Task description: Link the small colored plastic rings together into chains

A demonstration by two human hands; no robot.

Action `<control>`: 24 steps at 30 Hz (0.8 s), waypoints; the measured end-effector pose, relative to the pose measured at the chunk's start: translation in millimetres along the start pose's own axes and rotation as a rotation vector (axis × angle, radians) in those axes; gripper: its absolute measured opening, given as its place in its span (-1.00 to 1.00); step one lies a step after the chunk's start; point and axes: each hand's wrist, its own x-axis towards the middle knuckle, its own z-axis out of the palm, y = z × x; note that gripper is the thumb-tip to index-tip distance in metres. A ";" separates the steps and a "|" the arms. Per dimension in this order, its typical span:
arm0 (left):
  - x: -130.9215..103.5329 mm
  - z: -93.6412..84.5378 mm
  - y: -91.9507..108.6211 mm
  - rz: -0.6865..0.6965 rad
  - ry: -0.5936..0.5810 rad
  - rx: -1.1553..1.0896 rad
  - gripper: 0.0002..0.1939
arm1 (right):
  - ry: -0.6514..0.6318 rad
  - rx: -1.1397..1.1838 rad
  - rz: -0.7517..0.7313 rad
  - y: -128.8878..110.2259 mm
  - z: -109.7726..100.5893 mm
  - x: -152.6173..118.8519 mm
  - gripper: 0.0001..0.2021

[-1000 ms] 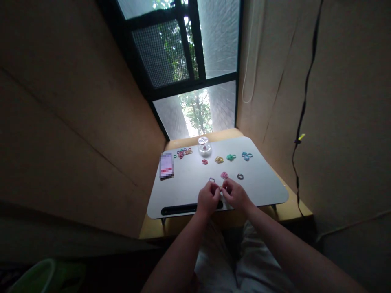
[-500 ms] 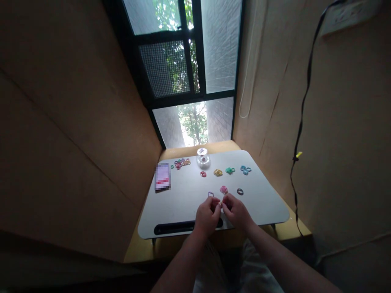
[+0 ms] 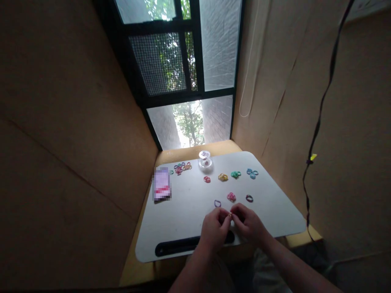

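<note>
My left hand (image 3: 214, 228) and my right hand (image 3: 249, 223) meet over the near edge of the white table (image 3: 171, 215), fingertips pinched together. Between them is a tiny yellow-orange hair tie (image 3: 230, 215), mostly hidden by the fingers. Just beyond my left hand lies a single purple hair tie (image 3: 217, 203). A pink pile of hair ties (image 3: 231, 197) and a dark hair tie (image 3: 249, 198) rest past my right hand. Farther back sit red (image 3: 207, 179), yellow (image 3: 222, 177), green (image 3: 236, 174) and blue hair ties (image 3: 252, 173), grouped by colour.
A clear round container (image 3: 205, 162) stands at the table's back. Mixed-colour hair ties (image 3: 182, 167) lie at the back left, near a blurred pink-purple packet (image 3: 162, 184). A black slot (image 3: 177, 245) runs along the front edge. Walls flank both sides, and a black cable (image 3: 317, 122) hangs right.
The whole view has shifted a little, so the table and hands sit lower and farther right. Both hands stay pinched together at the small hair tie.
</note>
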 end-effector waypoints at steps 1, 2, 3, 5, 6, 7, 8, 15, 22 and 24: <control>0.3 -0.3 -0.3 -0.004 -0.004 -0.007 -0.84 | -0.012 0.003 0.002 -0.7 -0.5 0.2 -0.93; 0.6 -0.3 -0.7 -0.009 -0.006 -0.014 -0.84 | -0.021 0.003 0.007 -1.4 -1.0 0.2 -0.92; 0.9 -0.1 -1.1 -0.013 -0.008 -0.022 -0.84 | -0.027 0.000 0.014 -2.0 -1.4 0.2 -0.92; 1.5 0.5 -2.0 -0.023 -0.017 -0.043 -0.83 | -0.031 -0.017 0.031 -3.3 -1.9 -0.2 -0.92; 1.8 0.8 -2.5 -0.029 -0.026 -0.052 -0.83 | -0.029 -0.030 0.039 -3.9 -2.1 -0.5 -0.92; 2.2 1.0 -3.1 -0.033 -0.035 -0.058 -0.83 | -0.027 -0.042 0.046 -4.5 -2.1 -0.7 -0.92; 2.6 1.0 -3.7 -0.036 -0.043 -0.061 -0.83 | -0.023 -0.051 0.050 -5.1 -2.1 -0.8 -0.92; 4.5 -1.7 -5.2 -0.060 -0.088 -0.060 -0.81 | -0.009 -0.043 0.067 -7.6 -1.8 -0.7 -0.94; 6.4 -4.0 -3.8 -0.042 -0.063 -0.039 -0.80 | -0.021 -0.004 0.039 -6.1 -3.0 1.1 -0.96; 6.4 -3.1 -3.8 -0.036 -0.029 -0.055 -0.80 | -0.030 0.022 0.020 -5.6 -3.7 2.3 -0.96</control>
